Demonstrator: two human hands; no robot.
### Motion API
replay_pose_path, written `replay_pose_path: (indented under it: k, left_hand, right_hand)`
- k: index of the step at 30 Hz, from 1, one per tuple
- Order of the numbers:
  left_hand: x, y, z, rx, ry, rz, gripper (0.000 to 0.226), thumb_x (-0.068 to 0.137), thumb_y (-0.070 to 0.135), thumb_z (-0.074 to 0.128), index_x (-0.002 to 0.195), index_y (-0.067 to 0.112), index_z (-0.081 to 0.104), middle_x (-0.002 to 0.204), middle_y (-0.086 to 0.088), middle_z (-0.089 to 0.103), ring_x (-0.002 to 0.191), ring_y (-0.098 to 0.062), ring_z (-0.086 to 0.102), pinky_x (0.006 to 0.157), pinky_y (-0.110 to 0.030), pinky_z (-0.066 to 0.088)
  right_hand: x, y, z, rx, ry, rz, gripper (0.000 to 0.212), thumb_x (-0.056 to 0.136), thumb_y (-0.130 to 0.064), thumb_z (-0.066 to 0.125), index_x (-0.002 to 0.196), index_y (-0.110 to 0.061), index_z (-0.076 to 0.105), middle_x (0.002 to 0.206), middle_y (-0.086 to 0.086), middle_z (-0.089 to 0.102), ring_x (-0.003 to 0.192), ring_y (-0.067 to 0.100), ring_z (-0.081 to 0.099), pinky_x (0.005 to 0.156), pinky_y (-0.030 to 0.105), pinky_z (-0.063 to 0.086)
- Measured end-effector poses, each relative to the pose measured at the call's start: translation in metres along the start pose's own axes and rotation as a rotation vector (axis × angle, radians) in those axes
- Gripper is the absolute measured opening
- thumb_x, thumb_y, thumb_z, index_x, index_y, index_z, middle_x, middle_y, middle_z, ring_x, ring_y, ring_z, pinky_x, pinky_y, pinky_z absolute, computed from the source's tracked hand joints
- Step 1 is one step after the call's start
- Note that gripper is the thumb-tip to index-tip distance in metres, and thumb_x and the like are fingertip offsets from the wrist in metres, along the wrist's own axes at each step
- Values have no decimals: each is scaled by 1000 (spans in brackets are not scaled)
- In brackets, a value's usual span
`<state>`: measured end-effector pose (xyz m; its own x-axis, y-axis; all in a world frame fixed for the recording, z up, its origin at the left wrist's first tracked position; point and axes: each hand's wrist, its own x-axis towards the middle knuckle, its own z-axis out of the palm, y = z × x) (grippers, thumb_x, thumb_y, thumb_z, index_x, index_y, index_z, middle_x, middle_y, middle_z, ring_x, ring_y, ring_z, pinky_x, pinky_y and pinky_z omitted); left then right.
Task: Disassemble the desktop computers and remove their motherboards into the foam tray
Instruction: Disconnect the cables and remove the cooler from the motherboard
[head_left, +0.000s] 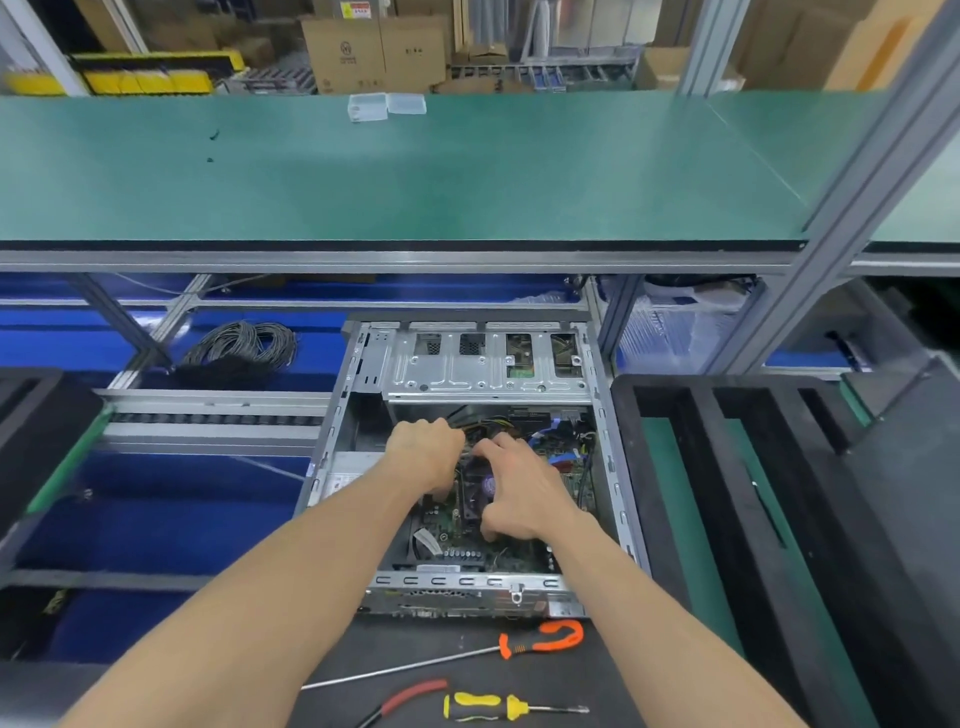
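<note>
An open grey desktop case (602, 415) lies on the bench with its green motherboard (457, 543) showing inside. My left hand (423, 454) is inside the case with fingers curled around the yellow-and-black cable bundle (488, 427) near the drive cage. My right hand (524, 493) lies over the black cooler fan (475, 491) with its purple sticker, fingertips on its far edge and thumb at its near edge. What the fingertips hold is partly hidden. The black foam tray (727, 467) with long slots stands just right of the case.
An orange-handled screwdriver (550, 640), a yellow-handled screwdriver (483, 706) and a red-handled tool (415, 693) lie in front of the case. A coil of grey cable (244, 345) sits at the back left. A green shelf (415, 171) overhangs. More black foam (36, 431) stands left.
</note>
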<state>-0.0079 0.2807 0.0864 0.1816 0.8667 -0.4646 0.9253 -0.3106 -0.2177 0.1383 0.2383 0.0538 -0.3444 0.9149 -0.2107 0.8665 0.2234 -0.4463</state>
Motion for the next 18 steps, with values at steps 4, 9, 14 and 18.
replay_pose_path:
  k: [4, 9, 14, 18]
  left_hand:
    - [6, 3, 14, 47, 8, 9, 44, 83, 15, 69, 124, 20, 56, 116, -4, 61, 105, -29, 64, 72, -39, 43]
    - [12, 6, 22, 46, 24, 20, 44, 89, 4, 62, 129, 18, 55, 124, -8, 60, 114, -31, 60, 83, -41, 49]
    - [16, 7, 29, 60, 17, 23, 44, 94, 5, 57, 134, 21, 52, 128, -7, 58, 119, -29, 59, 88, -39, 49]
    - [18, 7, 30, 24, -10, 52, 44, 94, 0, 53, 134, 17, 53, 127, -9, 56, 118, -31, 59, 89, -40, 50]
  right_hand:
    - [-1, 0, -1, -4, -17, 1, 95, 50, -31, 85, 136, -24, 44, 123, -2, 47, 117, 23, 43, 85, 44, 47]
    - [-2, 1, -2, 12, -29, 9, 94, 50, -29, 84, 136, -23, 44, 122, -2, 47, 118, 23, 43, 83, 42, 45]
    - [-3, 1, -3, 11, -35, 12, 94, 51, -28, 84, 136, -22, 45, 124, -1, 48, 118, 24, 43, 85, 44, 46]
    - [-3, 1, -3, 11, -47, 11, 95, 51, -27, 84, 137, -21, 44, 123, -1, 48, 118, 24, 44, 88, 45, 46]
